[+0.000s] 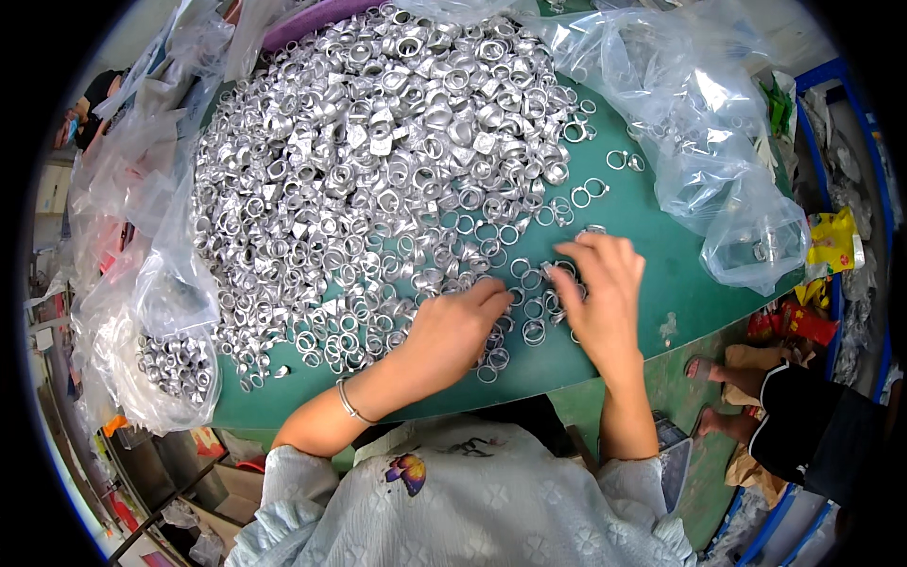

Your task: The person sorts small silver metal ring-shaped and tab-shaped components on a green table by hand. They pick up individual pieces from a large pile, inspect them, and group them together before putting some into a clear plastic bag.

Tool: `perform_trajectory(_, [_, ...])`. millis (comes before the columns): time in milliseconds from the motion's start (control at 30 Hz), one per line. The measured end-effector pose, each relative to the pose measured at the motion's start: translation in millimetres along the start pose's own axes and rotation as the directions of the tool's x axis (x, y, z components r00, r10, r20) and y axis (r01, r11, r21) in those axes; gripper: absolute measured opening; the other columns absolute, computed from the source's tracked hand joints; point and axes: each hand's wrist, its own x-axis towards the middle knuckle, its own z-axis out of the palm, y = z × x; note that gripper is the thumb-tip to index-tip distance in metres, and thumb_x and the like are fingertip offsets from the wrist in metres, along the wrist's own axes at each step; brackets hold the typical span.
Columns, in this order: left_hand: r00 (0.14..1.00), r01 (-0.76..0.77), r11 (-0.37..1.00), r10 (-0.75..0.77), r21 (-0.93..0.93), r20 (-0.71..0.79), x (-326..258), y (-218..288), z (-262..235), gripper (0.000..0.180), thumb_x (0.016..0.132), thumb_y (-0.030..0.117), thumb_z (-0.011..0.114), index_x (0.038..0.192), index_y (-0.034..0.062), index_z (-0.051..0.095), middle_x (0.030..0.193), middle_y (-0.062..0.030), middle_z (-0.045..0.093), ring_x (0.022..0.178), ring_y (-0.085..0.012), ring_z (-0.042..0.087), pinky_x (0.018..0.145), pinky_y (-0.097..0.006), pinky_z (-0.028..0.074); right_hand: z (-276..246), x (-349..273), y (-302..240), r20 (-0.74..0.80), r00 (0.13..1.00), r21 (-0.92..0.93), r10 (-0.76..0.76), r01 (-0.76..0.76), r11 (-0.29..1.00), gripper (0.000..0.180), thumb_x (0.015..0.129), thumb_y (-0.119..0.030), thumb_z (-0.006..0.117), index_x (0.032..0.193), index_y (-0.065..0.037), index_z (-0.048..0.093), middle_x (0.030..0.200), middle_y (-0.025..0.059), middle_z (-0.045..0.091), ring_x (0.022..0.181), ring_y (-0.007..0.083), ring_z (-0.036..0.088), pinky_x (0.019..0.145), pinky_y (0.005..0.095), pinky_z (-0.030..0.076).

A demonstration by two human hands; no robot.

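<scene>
A large heap of silver-coloured metal rings (378, 142) covers much of the green table. My left hand (458, 326), with a bangle at its wrist, is at the heap's near right edge. Its fingers are pressed together, tips down among the rings; what they hold, if anything, is hidden. To its right, my right hand (605, 293) is held over a looser scatter of rings (534, 331), thumb and fingers curved and apart. One ring lies close to its thumb tip, and I see none clearly gripped.
Clear plastic bags lie along the right side (680, 142) and left side of the table. One bag of rings (175, 369) sits at the left edge. A purple tray rim (316, 21) shows at the back. Beyond the table's right edge is another person's legs (746, 397), near blue shelving (855, 142).
</scene>
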Motion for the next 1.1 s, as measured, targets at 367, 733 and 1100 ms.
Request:
perform_trajectory(367, [0.973, 0.154, 0.977, -0.176, -0.149, -0.147, 4.5, 8.9, -4.8, 0.022, 0.078, 0.006, 0.063, 0.1, 0.0039, 0.059, 0.09, -0.0087, 0.059, 0.06, -0.0281, 0.059, 0.053, -0.036, 0.047, 14.7, -15.2, 1.2, -0.005, 0.998, 0.075, -0.062, 0.063, 0.995, 0.017, 0.068, -0.005, 0.068, 0.082, -0.004, 0.058, 0.1, 0.0059, 0.054, 0.097, 0.0241, 0.049, 0.087, 0.043, 0.029])
perform_trajectory(733, [0.955, 0.199, 0.876, -0.275, -0.439, -0.115, 0.6, 12.7, -3.6, 0.037, 0.076, 0.003, 0.066, 0.111, 0.0041, 0.056, 0.081, -0.0052, 0.058, 0.05, -0.0127, 0.047, 0.047, -0.026, 0.039, 13.0, -14.8, -10.1, 0.037, 0.999, 0.088, -0.021, 0.017, 0.996, 0.023, 0.067, -0.004, 0.069, 0.088, -0.004, 0.059, 0.088, 0.0064, 0.06, 0.09, 0.0234, 0.054, 0.085, 0.0393, 0.031])
perform_trajectory(1100, [0.929, 0.235, 0.435, -0.362, -0.869, 0.071, -6.7, 15.8, -6.4, 0.012, 0.081, 0.004, 0.064, 0.091, -0.0027, 0.066, 0.082, -0.0025, 0.062, 0.058, -0.0017, 0.043, 0.048, -0.017, 0.033, -10.0, -22.2, -42.2, -0.03, 0.999, 0.476, 0.045, -0.025, 0.879, 0.028, 0.064, 0.002, 0.071, 0.091, -0.002, 0.064, 0.084, 0.0075, 0.061, 0.078, 0.0219, 0.055, 0.072, 0.0317, 0.038])
